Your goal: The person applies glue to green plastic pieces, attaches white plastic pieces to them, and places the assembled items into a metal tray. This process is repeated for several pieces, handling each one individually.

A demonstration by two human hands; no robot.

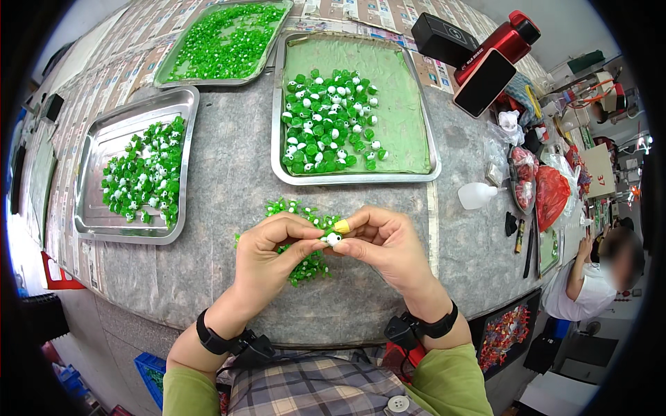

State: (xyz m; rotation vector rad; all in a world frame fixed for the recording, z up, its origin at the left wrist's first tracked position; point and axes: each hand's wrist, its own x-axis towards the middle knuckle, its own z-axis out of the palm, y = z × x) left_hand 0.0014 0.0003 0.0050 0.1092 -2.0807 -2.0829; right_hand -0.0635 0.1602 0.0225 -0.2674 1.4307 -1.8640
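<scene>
My left hand point(274, 253) and my right hand point(388, 249) meet over the middle of the table, fingertips almost touching. Between their thumbs and index fingers they pinch a small white bead with a black dot point(334, 239). A yellow finger cot point(342, 227) covers the tip of my right index finger. Just beneath my hands lies a loose pile of small green pieces point(309, 269) with white spots, partly hidden by my fingers. Beyond them, green and white beads point(326, 121) fill part of a green-lined metal tray point(357, 179).
At left, another metal tray point(87, 201) holds green-and-white pieces. A third tray point(161, 76) with small green pieces sits farther back. A red bottle point(503, 43), a phone point(484, 83) and a black box point(444, 38) stand back right. Nearer are a white squeeze bottle point(476, 195) and a red bag point(551, 197). Another person point(586, 284) sits far right.
</scene>
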